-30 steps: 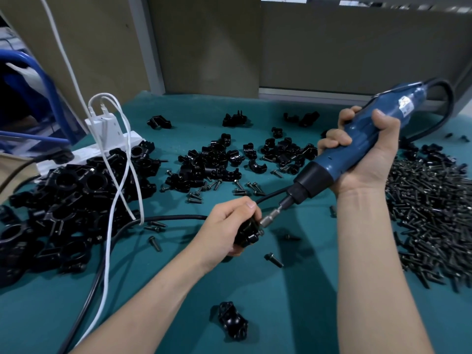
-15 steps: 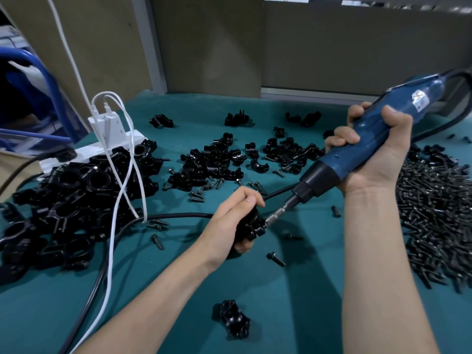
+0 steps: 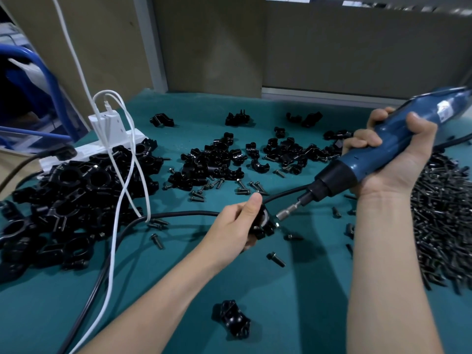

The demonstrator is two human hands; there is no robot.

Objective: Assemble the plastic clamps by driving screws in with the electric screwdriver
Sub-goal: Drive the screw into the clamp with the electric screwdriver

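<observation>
The left hand (image 3: 236, 224) curls its fingers round a black clamp (image 3: 264, 226) near the tabletop (image 3: 293, 302). The right hand (image 3: 393, 162) grips the electric screwdriver (image 3: 357, 162). Its bit (image 3: 286, 213) slants down-left, tip just right of those fingers, beside the clamp.

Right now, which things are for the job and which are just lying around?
For the job: black clamp in the left hand; blue electric screwdriver in the right hand; screw pile; loose clamp halves.
Just lying about: white power strip; white charger cables.
</observation>
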